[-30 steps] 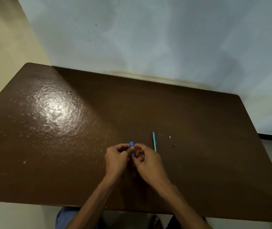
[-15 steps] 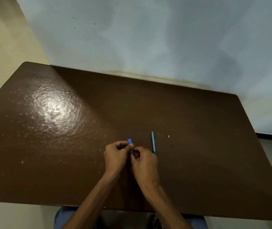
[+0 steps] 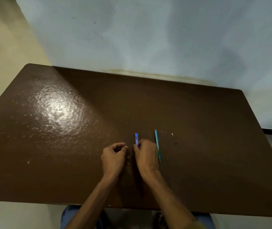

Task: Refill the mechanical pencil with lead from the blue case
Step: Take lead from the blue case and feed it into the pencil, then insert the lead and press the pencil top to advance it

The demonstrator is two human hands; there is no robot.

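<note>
One slip and that lead snaps: your right hand (image 3: pixel 146 156) pinches the blue case (image 3: pixel 136 139), left hand (image 3: pixel 113 156) curled (contents unclear), mechanical pencil (image 3: pixel 157 144) waiting.

Dark brown table (image 3: pixel 198 162) w/ glossy top, light glare at left-centre. On it lies a teal pencil (image 3: pixel 157 142), pointing away-to-near, and a tiny white bit (image 3: pixel 172 134) to its right, apart. Small pale specks are scattered over surface.

Dim scene; glare on table (image 3: pixel 56 109) left, edges perhaps slightly warped.
</note>
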